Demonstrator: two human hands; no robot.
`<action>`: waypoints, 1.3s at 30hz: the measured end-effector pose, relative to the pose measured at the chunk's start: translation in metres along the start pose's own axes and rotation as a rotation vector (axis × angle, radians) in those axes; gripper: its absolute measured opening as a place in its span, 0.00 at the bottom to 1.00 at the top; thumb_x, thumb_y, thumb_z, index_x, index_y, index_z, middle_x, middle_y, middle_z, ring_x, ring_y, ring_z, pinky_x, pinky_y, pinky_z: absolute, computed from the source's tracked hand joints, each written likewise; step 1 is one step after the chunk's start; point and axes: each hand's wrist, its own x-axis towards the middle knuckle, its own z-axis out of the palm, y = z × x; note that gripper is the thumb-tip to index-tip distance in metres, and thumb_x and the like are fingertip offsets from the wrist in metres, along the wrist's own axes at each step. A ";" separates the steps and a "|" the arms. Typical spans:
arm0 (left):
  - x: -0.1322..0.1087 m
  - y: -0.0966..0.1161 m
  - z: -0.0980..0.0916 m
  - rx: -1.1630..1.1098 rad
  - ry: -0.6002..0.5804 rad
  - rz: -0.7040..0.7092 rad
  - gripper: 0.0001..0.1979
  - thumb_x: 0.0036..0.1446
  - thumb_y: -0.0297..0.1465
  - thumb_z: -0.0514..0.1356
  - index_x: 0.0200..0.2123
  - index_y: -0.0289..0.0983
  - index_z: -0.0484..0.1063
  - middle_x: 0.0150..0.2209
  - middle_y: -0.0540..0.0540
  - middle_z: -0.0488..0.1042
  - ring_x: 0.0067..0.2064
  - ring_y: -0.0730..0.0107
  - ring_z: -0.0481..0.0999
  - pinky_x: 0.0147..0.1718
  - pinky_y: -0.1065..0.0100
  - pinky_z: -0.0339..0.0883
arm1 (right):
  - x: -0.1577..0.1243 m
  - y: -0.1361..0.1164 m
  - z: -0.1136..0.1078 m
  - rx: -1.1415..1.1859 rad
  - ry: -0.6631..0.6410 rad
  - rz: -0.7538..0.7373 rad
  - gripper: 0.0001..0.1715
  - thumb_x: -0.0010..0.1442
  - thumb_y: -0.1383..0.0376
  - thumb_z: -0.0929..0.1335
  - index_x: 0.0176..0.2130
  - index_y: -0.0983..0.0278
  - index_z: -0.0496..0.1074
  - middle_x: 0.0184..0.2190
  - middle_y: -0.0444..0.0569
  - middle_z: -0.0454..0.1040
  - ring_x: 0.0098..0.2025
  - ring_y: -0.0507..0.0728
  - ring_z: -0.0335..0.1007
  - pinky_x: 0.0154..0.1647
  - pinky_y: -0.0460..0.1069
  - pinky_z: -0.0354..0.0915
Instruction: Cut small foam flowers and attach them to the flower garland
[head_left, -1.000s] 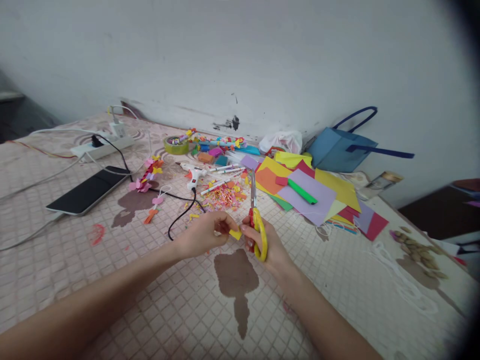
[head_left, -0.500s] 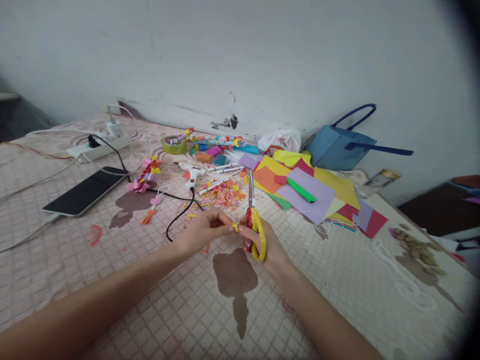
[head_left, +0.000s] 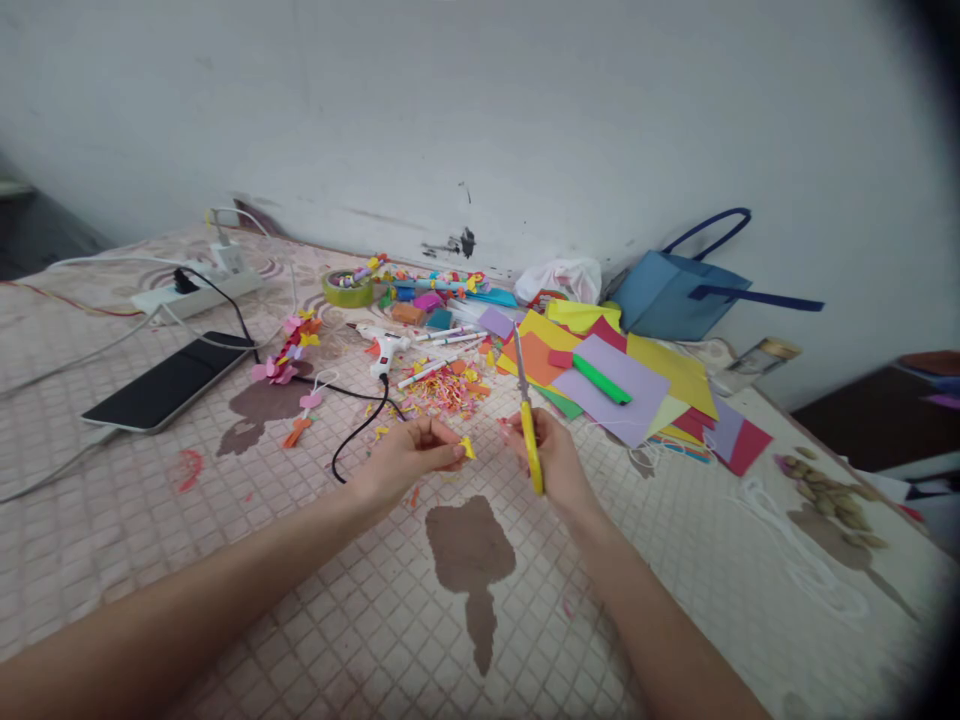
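Note:
Between thumb and fingertips, my left hand [head_left: 415, 458] pinches a small yellow paper piece [head_left: 468, 448]. To its right, my right hand [head_left: 551, 455] holds yellow-handled scissors [head_left: 531, 440], their blades pointing up and away toward the coloured sheets. The two hands are apart, and the scissors do not touch the yellow piece. Just beyond them lies a pile of small paper scraps [head_left: 448, 388]. A white glue gun [head_left: 386, 350] with a black cord rests behind my left hand.
On the left are a tablet [head_left: 169, 383] and a power strip [head_left: 199, 293]. Coloured paper sheets [head_left: 611, 380] with a green stick [head_left: 602, 380] lie at the right, before a blue bag [head_left: 679, 295]. A tape roll [head_left: 347, 291] and a paper flower string [head_left: 289, 350] sit farther back.
My right hand has moved away to the right from my left hand, and the scissors have turned with it. The yellow piece remains in my left hand and shows more fully.

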 end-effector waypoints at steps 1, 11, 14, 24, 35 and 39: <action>0.000 0.000 0.000 -0.002 0.000 0.000 0.10 0.45 0.31 0.68 0.27 0.33 0.70 0.27 0.51 0.75 0.29 0.77 0.72 0.35 0.72 0.65 | 0.007 0.007 -0.007 -0.049 0.036 -0.010 0.16 0.51 0.55 0.68 0.35 0.63 0.66 0.28 0.46 0.70 0.27 0.54 0.66 0.29 0.49 0.64; 0.001 -0.005 -0.003 -0.024 -0.002 0.039 0.11 0.46 0.32 0.68 0.28 0.33 0.69 0.27 0.50 0.75 0.29 0.76 0.73 0.35 0.70 0.66 | 0.036 0.049 -0.042 -0.443 0.209 -0.048 0.17 0.49 0.65 0.69 0.40 0.70 0.71 0.36 0.59 0.73 0.42 0.67 0.68 0.46 0.59 0.59; 0.000 -0.004 -0.003 -0.013 -0.007 0.046 0.12 0.46 0.32 0.68 0.29 0.33 0.69 0.27 0.50 0.75 0.29 0.76 0.73 0.35 0.70 0.66 | 0.033 0.042 -0.043 -0.443 0.218 -0.089 0.15 0.50 0.65 0.69 0.39 0.69 0.71 0.39 0.62 0.72 0.45 0.69 0.66 0.48 0.61 0.58; -0.004 0.001 0.004 0.092 0.005 0.076 0.10 0.48 0.31 0.66 0.29 0.33 0.69 0.26 0.51 0.73 0.30 0.74 0.73 0.34 0.69 0.66 | -0.014 -0.022 0.004 0.386 -0.332 -0.113 0.13 0.60 0.56 0.65 0.34 0.63 0.70 0.24 0.44 0.69 0.25 0.51 0.66 0.24 0.46 0.64; -0.006 0.000 0.007 0.051 -0.024 0.066 0.13 0.47 0.30 0.66 0.33 0.33 0.65 0.27 0.52 0.73 0.29 0.75 0.74 0.34 0.68 0.67 | -0.020 -0.023 0.011 0.485 -0.354 -0.039 0.09 0.56 0.60 0.68 0.30 0.63 0.69 0.23 0.41 0.66 0.24 0.49 0.62 0.23 0.45 0.62; -0.005 -0.002 0.006 0.062 -0.036 0.082 0.13 0.47 0.31 0.66 0.32 0.33 0.64 0.27 0.51 0.73 0.29 0.75 0.74 0.33 0.69 0.67 | -0.020 -0.023 0.011 0.486 -0.371 -0.035 0.08 0.56 0.61 0.68 0.30 0.63 0.69 0.23 0.41 0.66 0.23 0.49 0.62 0.23 0.44 0.61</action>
